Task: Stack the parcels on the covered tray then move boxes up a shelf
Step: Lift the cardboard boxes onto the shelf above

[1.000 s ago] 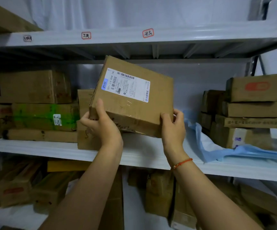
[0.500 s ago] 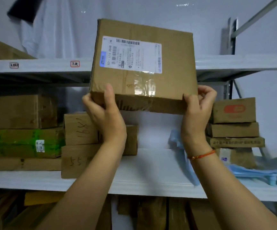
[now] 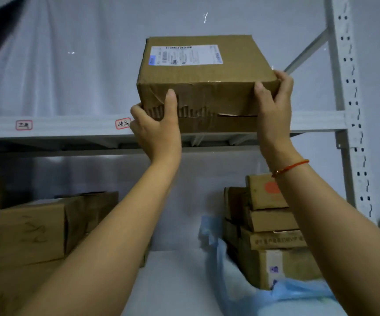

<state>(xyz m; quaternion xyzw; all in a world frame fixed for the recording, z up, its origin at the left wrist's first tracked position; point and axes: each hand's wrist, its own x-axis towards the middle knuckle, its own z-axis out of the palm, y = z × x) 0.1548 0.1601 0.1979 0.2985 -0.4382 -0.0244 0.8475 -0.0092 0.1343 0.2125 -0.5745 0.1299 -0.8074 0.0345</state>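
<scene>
Now both hands, left hand [image 3: 156,131] and right hand [image 3: 273,99], grip the labelled box [image 3: 205,80] at its near corners, raised at the upper shelf [image 3: 70,126] edge. Parcels [image 3: 273,224] sit stacked on the blue-covered tray [image 3: 298,295]; more boxes [image 3: 38,229] probably remain below.

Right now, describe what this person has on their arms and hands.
Both forearms are bare, with no sleeves in view. The left hand wears no glove, ring or band. The right hand is gloveless too, with a thin red-orange cord bracelet around its wrist.
</scene>
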